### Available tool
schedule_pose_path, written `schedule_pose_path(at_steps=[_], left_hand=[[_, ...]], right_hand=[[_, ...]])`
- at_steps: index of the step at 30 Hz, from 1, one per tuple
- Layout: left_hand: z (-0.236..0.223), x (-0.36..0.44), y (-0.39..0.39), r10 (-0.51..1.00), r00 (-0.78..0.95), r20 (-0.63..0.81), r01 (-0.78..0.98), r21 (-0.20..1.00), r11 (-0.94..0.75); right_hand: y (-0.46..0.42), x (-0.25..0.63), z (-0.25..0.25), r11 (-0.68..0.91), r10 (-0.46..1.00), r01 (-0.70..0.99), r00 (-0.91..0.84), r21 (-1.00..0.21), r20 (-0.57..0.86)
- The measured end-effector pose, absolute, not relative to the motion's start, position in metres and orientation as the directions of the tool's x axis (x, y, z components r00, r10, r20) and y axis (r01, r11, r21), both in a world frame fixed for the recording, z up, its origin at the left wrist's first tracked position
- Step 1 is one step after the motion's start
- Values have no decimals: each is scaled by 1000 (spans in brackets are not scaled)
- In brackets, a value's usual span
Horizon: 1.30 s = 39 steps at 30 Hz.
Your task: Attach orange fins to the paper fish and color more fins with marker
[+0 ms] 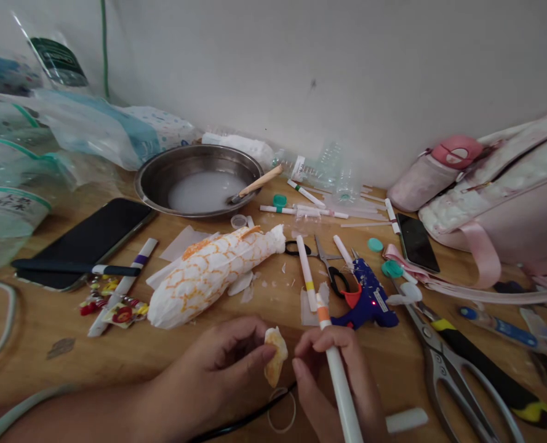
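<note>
Between the thumb and fingers of my left hand [229, 354] is a small white paper piece [275, 355] coloured partly orange. My right hand [347, 363] is closed around a white marker [340, 381] with an orange band, its far end tilted away from me. A small gap separates the marker from the paper piece. Beyond my left hand lies a white paper fish [213, 274] with orange scale lines and an orange top fin. A blue glue gun [365, 298] with a red light rests just beyond my right hand.
A metal bowl [199, 154] of cloudy liquid holds a wooden-handled brush [259, 183]. Large scissors [453, 363] and a yellow-black handled tool [490, 369] lie at right. Black-handled scissors [322, 255] lie centrally. A phone [88, 243] sits at left, a pink bag [513, 197] at right.
</note>
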<state>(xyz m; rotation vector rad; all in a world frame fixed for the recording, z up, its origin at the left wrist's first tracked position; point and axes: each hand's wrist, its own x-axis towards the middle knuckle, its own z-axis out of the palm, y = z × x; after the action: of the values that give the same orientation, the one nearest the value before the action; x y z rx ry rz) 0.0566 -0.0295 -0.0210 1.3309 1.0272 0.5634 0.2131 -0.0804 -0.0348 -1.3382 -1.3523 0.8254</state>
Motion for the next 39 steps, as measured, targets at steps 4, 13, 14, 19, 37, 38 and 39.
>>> schedule_pose_path(at_steps=[4, 13, 14, 19, 37, 38, 39], left_hand=[[-23, 55, -27, 827, 485, -285, 261, 950, 174], [-26, 53, -29, 850, 474, -229, 232, 964, 130], [-27, 53, -29, 850, 476, -227, 234, 964, 126], [-29, 51, -30, 834, 496, -240, 202, 967, 159], [-31, 52, -24, 663, 599, -449, -41, 810, 585], [-32, 52, -23, 671, 583, -458, -15, 820, 572], [-32, 53, -23, 686, 563, -460, 4, 832, 555]], right_hand=[[-78, 216, -39, 353, 863, 540, 126, -764, 488], [-77, 216, -47, 317, 916, 369, 119, -874, 382], [-77, 215, -45, 231, 947, 280, 153, -932, 281], [-75, 212, -33, -142, 978, -201, 124, -969, -169], [-68, 226, -38, -268, 963, -343, -96, -901, -250], [-69, 228, -38, -232, 973, -273, -64, -934, -223], [-69, 231, -36, -189, 982, -176, -24, -966, -188]])
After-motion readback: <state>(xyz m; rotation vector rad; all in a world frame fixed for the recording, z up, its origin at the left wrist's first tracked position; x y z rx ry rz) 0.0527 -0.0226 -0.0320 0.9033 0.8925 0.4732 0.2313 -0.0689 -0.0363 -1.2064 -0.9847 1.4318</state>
